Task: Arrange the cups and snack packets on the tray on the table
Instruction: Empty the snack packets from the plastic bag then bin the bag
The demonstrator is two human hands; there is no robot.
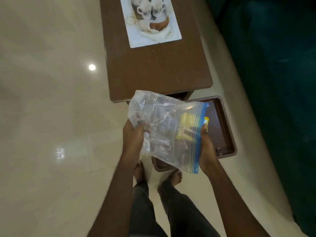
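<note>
Between the two hands, a clear zip bag (164, 129) with a yellow snack packet (185, 127) inside is held: the left hand (134, 135) grips its crumpled end, the right hand (206, 147) its blue zip edge. Just under the bag is a brown tray (229, 134). Farther beyond, the cups (150, 7) stand on a white mat (136, 38) on the brown table (153, 72).

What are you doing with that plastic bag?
A person stands barefoot on the tiled floor, holding a clear zip bag in both hands: the left hand grips its crumpled bottom, the right hand its blue zip end. Something yellow shows through the plastic. A brown tray sits below the bag, near the brown table. At the table's far end, white cups sit together on a light mat.
</note>
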